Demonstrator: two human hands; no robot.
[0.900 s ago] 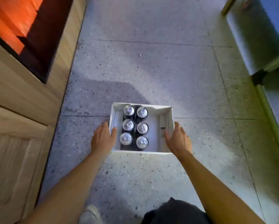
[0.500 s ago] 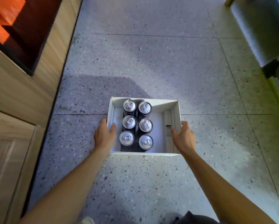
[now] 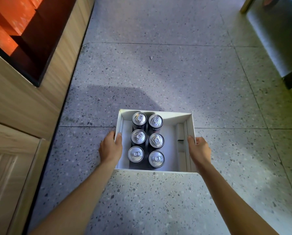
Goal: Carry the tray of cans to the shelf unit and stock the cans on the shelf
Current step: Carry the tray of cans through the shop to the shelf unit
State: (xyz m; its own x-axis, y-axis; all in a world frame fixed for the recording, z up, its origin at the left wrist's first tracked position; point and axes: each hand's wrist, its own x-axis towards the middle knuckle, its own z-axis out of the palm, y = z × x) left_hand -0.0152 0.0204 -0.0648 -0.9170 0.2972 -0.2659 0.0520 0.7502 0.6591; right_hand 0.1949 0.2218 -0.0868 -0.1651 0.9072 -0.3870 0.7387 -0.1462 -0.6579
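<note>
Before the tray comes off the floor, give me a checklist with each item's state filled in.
1. Left hand on the left wall of the tray, thumb over the rim: ok.
2. Right hand on the right wall, thumb over the rim: ok.
3. Fingers under the tray's base: cannot tell, hidden by the walls.
4. Six cans upright in two rows of three: ok.
5. Load balanced: not ok, the cans sit toward the left and the right side of the tray is bare, so expect a heavier left side.
6. Floor ahead free of obstacles: ok, as far as the view shows.
</note>
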